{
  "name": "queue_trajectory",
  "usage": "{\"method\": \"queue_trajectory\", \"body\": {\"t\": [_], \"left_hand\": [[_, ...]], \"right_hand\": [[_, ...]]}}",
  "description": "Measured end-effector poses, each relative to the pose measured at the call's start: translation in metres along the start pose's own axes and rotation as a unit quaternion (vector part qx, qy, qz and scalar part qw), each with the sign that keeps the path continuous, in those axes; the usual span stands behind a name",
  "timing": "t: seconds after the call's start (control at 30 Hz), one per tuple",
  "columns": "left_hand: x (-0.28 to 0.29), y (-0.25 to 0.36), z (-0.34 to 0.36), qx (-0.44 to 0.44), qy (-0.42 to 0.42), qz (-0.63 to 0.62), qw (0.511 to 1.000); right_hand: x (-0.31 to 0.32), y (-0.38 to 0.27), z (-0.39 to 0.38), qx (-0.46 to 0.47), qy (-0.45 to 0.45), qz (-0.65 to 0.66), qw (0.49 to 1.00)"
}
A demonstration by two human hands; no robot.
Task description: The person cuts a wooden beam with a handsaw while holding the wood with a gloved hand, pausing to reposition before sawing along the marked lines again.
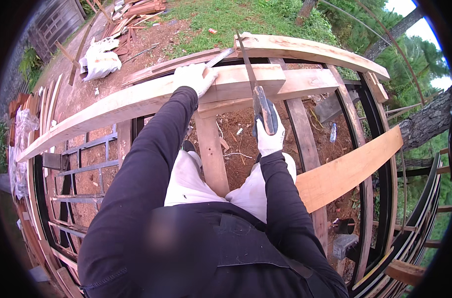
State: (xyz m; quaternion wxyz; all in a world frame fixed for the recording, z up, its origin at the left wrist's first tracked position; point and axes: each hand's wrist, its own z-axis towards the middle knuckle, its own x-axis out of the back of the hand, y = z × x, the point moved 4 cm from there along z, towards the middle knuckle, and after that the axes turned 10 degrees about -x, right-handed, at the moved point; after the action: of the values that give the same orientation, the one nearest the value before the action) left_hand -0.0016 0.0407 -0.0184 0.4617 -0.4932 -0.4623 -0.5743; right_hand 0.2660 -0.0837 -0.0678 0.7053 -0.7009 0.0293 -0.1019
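A long pale wooden beam (141, 96) lies across the frame in front of me. My left hand (193, 78), in a white glove, grips it from above, fingers over the far side. A flat grey metal strip (220, 57) slants out just beyond that hand; whether the hand touches it I cannot tell. My right hand (270, 141), also gloved in white, is closed around the worn handle of a handsaw (248, 64). Its blade points away from me and crosses the beam near the right end. Another pale timber (308, 83) sits beneath that end.
Dark metal rails and wooden crosspieces (305, 134) form an open frame around my legs, over bare soil. A wide plank (352, 169) lies across it at right. Beyond are another beam (310, 47), a tree trunk (429, 119), a white sack (101, 58) and scrap wood (131, 22).
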Motion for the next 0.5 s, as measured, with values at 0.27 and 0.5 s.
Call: {"method": "queue_trajectory", "body": {"t": [0.27,0.5], "left_hand": [[0.000,0.002,-0.001,0.004,0.036,-0.002,0.999],[0.004,0.000,-0.002,-0.001,0.031,-0.004,0.999]], "right_hand": [[0.000,0.003,-0.001,0.025,0.011,0.038,0.999],[0.022,0.013,-0.005,0.049,0.054,0.056,0.996]]}}
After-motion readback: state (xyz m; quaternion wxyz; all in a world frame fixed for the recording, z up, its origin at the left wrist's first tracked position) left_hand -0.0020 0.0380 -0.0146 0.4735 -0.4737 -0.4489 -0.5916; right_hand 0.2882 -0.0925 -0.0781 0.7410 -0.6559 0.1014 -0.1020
